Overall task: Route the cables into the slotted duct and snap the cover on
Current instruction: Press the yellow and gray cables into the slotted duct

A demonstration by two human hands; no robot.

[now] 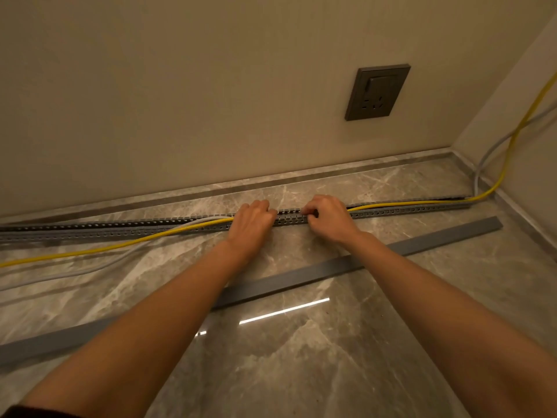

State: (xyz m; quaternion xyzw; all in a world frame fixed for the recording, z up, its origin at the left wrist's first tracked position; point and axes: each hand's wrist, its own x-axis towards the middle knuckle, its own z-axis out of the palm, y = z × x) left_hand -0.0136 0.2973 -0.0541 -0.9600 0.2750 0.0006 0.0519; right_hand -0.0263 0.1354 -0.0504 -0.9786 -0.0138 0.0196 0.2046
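A long grey slotted duct (pixel 289 219) lies on the marble floor, parallel to the wall. A yellow cable (pixel 407 203) runs inside its right half and leaves the duct to the left of my hands, trailing over the floor (pixel 90 251). A white cable (pixel 208 220) lies beside it and also spills out to the left. My left hand (pixel 251 220) is curled over the duct where the cables exit. My right hand (pixel 327 215) pinches at the duct's top edge. The flat grey cover (pixel 437 241) lies loose on the floor nearer to me, under my forearms.
A dark wall socket with a switch (pixel 376 92) sits above the duct on the right. In the right corner the yellow cable and a grey cable (pixel 494 146) climb the side wall. A marble skirting (pixel 301 176) runs along the wall base.
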